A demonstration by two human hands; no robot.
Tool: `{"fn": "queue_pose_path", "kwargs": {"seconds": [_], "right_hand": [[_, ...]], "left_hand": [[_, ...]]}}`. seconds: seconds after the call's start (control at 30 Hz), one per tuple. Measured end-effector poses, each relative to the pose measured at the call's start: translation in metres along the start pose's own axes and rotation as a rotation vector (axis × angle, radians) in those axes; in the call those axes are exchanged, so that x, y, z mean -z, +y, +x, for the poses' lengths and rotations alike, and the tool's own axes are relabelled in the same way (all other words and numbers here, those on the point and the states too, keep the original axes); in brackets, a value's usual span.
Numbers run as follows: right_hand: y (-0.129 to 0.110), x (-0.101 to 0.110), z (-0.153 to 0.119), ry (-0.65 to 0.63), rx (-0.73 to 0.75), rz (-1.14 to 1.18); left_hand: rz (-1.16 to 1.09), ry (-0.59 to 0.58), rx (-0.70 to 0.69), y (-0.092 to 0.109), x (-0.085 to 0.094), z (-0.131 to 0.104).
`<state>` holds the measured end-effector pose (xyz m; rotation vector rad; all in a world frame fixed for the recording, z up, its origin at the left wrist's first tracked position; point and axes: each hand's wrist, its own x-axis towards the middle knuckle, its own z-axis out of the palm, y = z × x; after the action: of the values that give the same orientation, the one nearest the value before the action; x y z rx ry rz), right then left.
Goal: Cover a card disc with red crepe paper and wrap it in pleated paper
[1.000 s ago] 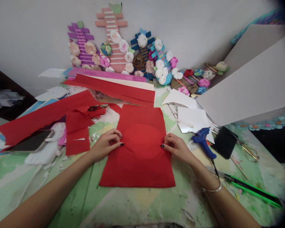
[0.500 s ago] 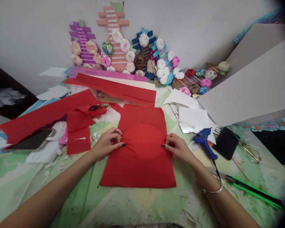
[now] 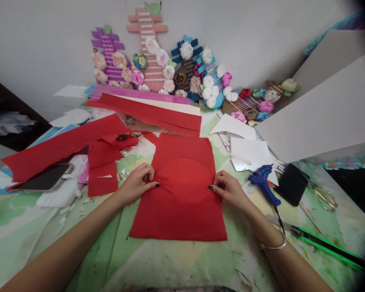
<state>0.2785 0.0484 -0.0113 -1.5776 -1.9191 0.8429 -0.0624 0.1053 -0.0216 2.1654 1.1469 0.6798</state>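
Note:
A rectangular sheet of red crepe paper lies in front of me on the table. Its middle bulges over a rounded shape that is hidden beneath it. My left hand pinches the sheet's left edge, thumb on top and fingers curled. At the opposite edge my right hand pinches the paper the same way. Small creases run inward from both pinched spots. A silver bangle circles the right wrist.
Right of the sheet lie a blue glue gun, gold-handled scissors and a green cutter knife. Red paper scraps and a phone are at left. Decorated guitar-shaped crafts lean against the wall.
The whole view has shifted slightly. Both hands keep their pinch on the red paper, and its creases near the left hand look a little more drawn.

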Motion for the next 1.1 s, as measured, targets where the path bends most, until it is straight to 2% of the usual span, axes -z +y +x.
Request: {"fn": "queue_pose_path", "kwargs": {"seconds": [0.2,0.43,0.87,1.0,1.1], "right_hand": [[-0.001,-0.001,-0.001,0.013,-0.020,-0.028],[-0.002,-0.002,-0.002,0.037,-0.039,-0.069],[-0.003,-0.003,-0.002,0.074,-0.078,-0.082],[-0.002,-0.004,-0.002,0.083,-0.073,-0.101],[0.001,-0.004,-0.001,0.096,-0.049,-0.091]], "left_hand": [[-0.073,-0.038,-0.012,0.003,0.002,-0.001],[-0.122,-0.011,-0.029,0.009,-0.002,-0.003],[-0.019,0.045,-0.128,0.014,-0.005,-0.008],[0.044,0.117,-0.161,0.020,-0.005,-0.007],[0.152,0.196,-0.286,0.037,-0.010,-0.011]]}}
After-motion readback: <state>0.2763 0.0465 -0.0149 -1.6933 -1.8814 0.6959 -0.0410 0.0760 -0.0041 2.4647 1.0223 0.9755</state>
